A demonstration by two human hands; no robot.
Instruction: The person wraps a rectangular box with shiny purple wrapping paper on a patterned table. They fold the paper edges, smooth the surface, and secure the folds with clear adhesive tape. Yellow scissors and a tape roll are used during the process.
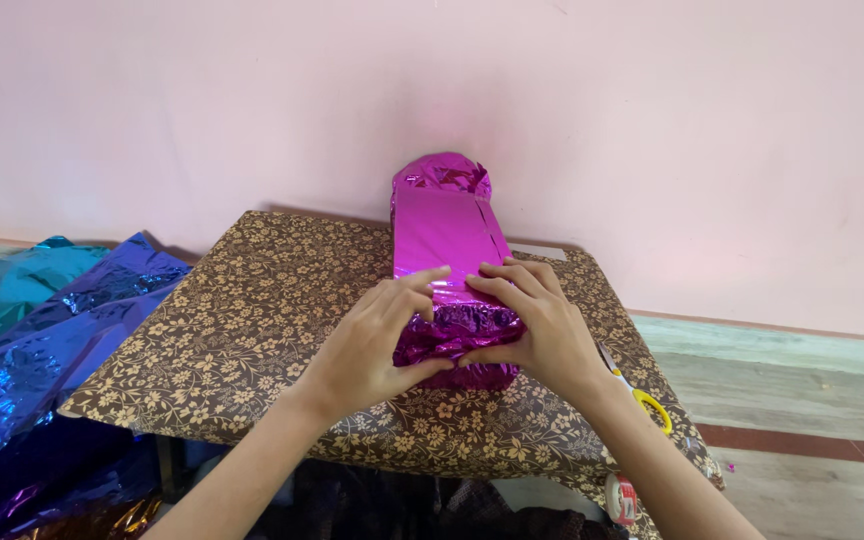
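A long box wrapped in shiny magenta foil paper (447, 245) lies lengthwise on a small bench (252, 330) covered with a brown cloth printed in pale flowers, its far end close to or touching a plain pink wall (652, 120). Both hands work at the near end of the box, where the foil bunches into crumpled folds (457, 335). The left hand (372, 345) is curled around the left corner, thumb underneath the gathered foil and fingertips pressing down on top, so it is partly closed and gripping the paper. The right hand (542, 325) mirrors it on the right corner, fingers laid flat across the top edge and thumb tucked below, also pinching foil. The fingertips of the two hands nearly meet over the middle of the box. The far end is already gathered into a rounded, crinkled bundle. To fold this near end neatly, it would seem best to flatten the loose foil against the box face, crease the side flaps inward evenly, and keep one hand pressing while the other takes tape, since foil springs back easily. Yellow-handled scissors (647, 400) lie just beside the right wrist on the bench, and a small roll, perhaps tape (620, 497), sits below the bench edge. Sheets of blue foil (42, 340) and teal foil (2, 285) are piled to the left.
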